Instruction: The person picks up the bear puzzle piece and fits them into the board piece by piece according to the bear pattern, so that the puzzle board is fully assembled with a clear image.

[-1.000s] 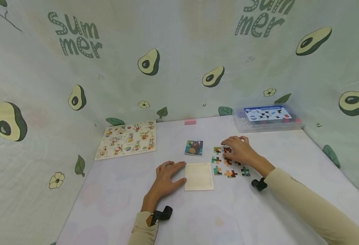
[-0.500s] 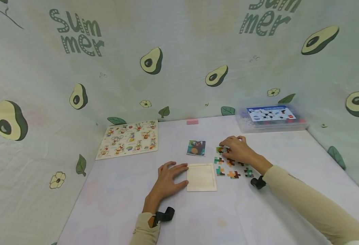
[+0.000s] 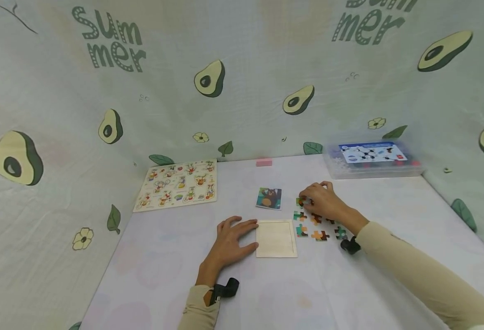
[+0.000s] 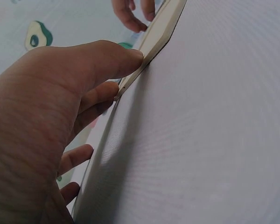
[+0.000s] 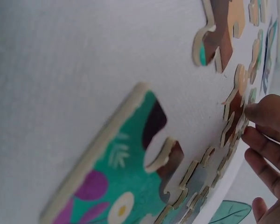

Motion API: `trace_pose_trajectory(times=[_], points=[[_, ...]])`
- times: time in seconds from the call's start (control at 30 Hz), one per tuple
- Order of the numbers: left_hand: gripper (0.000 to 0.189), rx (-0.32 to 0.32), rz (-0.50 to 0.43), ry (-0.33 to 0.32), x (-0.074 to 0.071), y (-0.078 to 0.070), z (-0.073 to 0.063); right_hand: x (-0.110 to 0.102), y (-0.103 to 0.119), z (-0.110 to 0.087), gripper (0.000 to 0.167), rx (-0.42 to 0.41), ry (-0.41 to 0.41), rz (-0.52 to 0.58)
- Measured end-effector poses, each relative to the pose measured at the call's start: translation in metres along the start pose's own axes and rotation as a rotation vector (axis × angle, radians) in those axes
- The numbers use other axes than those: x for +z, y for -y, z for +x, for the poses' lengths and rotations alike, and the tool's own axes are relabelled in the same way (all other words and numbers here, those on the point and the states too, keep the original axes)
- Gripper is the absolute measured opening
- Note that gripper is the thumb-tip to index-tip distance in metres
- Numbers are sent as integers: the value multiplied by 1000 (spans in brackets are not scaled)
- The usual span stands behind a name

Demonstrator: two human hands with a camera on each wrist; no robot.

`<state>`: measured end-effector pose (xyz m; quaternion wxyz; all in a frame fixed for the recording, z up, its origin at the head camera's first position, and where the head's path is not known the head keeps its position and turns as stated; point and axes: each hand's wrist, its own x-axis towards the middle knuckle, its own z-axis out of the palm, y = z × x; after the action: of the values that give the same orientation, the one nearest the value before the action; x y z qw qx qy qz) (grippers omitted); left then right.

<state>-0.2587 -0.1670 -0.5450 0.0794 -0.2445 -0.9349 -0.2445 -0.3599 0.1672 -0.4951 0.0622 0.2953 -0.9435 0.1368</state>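
My left hand [image 3: 230, 245] rests at the left edge of a square wooden puzzle tray [image 3: 277, 238], its fingers spread. In the left wrist view the thumb touches the rim of the tray [image 4: 161, 30]. Right of the tray lie several jigsaw pieces [image 3: 319, 235] in loose rows, apart from one another. My right hand [image 3: 324, 201] bends over the back row, thumb and forefinger around the back-left puzzle piece [image 3: 299, 202]. Those fingertips are close together in the right wrist view, but whether they pinch is unclear. A green corner puzzle piece [image 5: 116, 172] looms large there.
Behind the tray lies a small bear picture card [image 3: 269, 198]. A wooden board with cartoon figures [image 3: 176, 185] lies at the back left. A clear plastic box [image 3: 371, 169] stands at the back right, and a pink strip [image 3: 264, 162] is at the back edge.
My right hand has shifted slightly left, from the back-middle piece towards the back-left one. The left hand stays at the tray. The whole head view has drifted a little.
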Motion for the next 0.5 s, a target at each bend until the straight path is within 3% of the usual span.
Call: trace_pose_trajectory(times=[0.23, 0.5], points=[[54, -23, -8, 15, -1, -1, -2, 0, 2, 2, 28, -32, 3, -41], [54, -30, -2, 21, 0, -1, -1, -1, 3, 3, 28, -2, 15, -8]])
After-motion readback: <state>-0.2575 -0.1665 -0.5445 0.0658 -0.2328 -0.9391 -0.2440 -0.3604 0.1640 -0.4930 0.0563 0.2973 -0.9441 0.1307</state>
